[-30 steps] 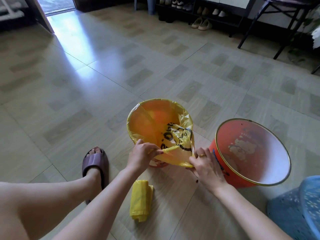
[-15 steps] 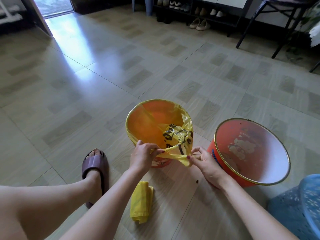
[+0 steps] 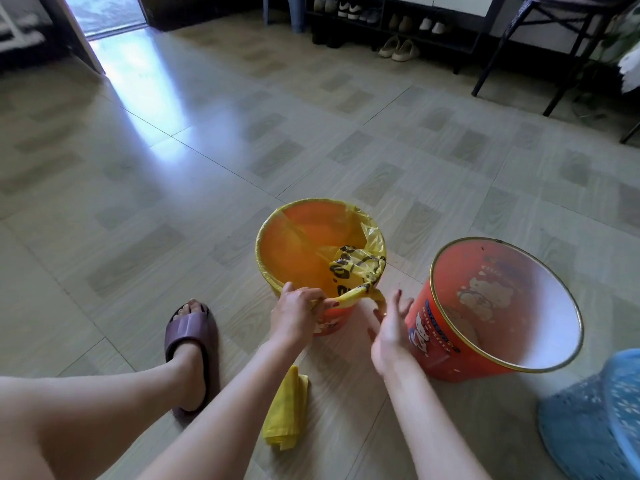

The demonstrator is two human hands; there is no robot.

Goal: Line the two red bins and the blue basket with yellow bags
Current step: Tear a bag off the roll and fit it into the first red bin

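Tiled floor, left hand still pinching bag, right hand now released, fingers spread.

two red bins, a blue basket, yellow bags on the floor
the lined red bin wears a yellow bag folded over its rim; the bare red bin tilts beside it; blue basket at right; folded yellow bags lie nearer.
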